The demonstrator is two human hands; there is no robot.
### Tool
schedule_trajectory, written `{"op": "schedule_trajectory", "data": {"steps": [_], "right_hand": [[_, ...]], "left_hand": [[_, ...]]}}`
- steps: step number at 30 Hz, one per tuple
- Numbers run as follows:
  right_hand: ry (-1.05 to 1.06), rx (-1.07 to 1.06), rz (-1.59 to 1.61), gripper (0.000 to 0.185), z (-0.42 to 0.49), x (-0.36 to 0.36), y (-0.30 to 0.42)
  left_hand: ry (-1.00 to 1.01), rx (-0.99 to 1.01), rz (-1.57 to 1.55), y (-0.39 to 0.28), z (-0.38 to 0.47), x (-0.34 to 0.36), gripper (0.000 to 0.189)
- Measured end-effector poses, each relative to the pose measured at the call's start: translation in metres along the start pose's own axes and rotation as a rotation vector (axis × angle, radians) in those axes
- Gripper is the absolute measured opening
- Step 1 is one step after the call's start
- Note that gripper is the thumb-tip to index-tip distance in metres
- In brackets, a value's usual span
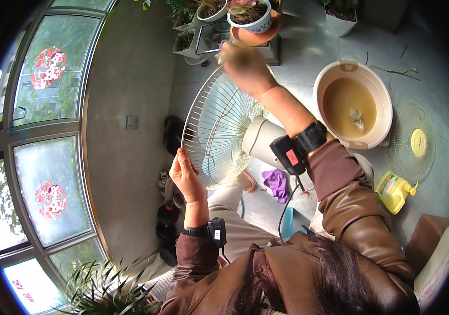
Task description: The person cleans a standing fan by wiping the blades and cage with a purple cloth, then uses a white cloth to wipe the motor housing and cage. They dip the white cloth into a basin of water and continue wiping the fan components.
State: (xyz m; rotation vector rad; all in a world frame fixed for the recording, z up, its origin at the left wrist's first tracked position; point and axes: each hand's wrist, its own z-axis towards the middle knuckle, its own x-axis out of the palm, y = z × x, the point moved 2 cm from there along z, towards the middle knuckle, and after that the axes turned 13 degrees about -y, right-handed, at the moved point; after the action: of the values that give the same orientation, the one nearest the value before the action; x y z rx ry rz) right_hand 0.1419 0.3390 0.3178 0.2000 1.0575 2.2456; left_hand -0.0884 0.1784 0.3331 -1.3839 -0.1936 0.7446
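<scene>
An electric fan's wire guard (208, 114) faces left in front of me, with pale blue blades (218, 106) visible through it and its cream motor housing (262, 139) to the right. My left hand (188, 179) pinches the guard's outer rim at the lower left, thumb along the wire. At the top of the rim is my right hand (246, 67), partly blurred. A bit of whitish cloth (220, 58) pokes out from its curled fingers. The fan's lower part is largely hidden by my right arm.
A basin (384, 102) of murky water holds a pale rag (357, 120). Nearby are a detached fan guard (401, 157), a yellow pump bottle (394, 193) and a purple cloth (276, 184). Potted plants (262, 23) stand ahead; dumbbells (167, 215) lie by the left wall.
</scene>
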Motion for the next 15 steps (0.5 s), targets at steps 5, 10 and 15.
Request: {"op": "schedule_trajectory", "data": {"steps": [5,10,15], "right_hand": [[0.161,-0.161,0.146,0.015,-0.018,0.010,0.037],[0.011,0.011,-0.020,0.011,0.001,-0.003,0.010],[0.119,-0.227,0.143,0.014,-0.017,0.011,0.035]], "left_hand": [[-0.030,-0.019,-0.015,0.002,-0.002,-0.002,0.045],[-0.007,-0.001,-0.028,0.000,-0.002,0.000,0.045],[-0.041,-0.011,-0.009,0.001,-0.004,-0.004,0.045]]}}
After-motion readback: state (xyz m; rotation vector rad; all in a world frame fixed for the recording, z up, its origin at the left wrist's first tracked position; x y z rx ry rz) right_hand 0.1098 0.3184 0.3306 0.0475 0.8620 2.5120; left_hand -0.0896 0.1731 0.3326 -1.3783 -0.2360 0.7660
